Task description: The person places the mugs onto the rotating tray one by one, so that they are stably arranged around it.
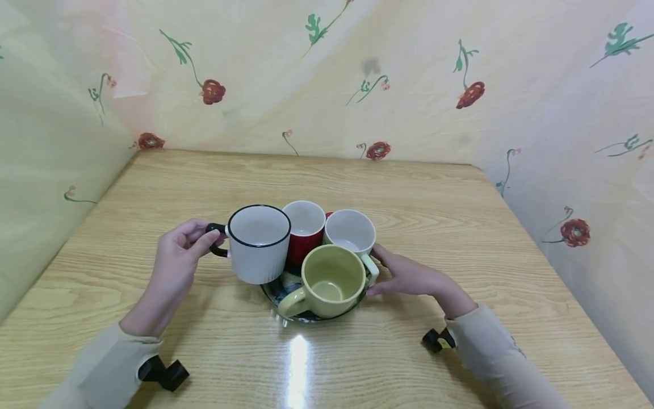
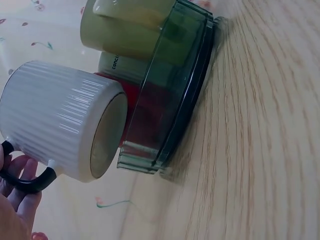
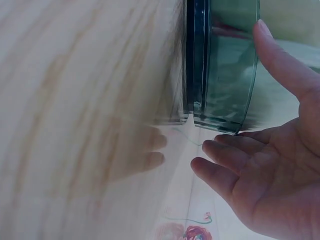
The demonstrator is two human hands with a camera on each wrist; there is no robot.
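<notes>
My left hand [image 1: 176, 255] grips the black handle of a white ribbed mug [image 1: 258, 258] with a black rim. In the left wrist view, the mug is off the table at the container's left edge. The round container has see-through green walls [image 3: 227, 85] and a dark base. It holds a yellow-green mug [image 1: 327, 304] in front, a red mug [image 1: 301, 250] with a white inside, and a pale mug [image 1: 349, 227] behind. My right hand [image 1: 409, 275] is at the container's right side, thumb at its rim and fingers extended. Whether those fingers touch the wall is unclear.
The container stands on a wood-grain table [image 1: 245, 358]. Cloth [image 1: 286, 79] printed with red flowers rises behind the table and at both sides. A bit of something red [image 1: 329, 215] shows between the red and pale mugs. Each sleeve carries a black wrist mount [image 1: 174, 375].
</notes>
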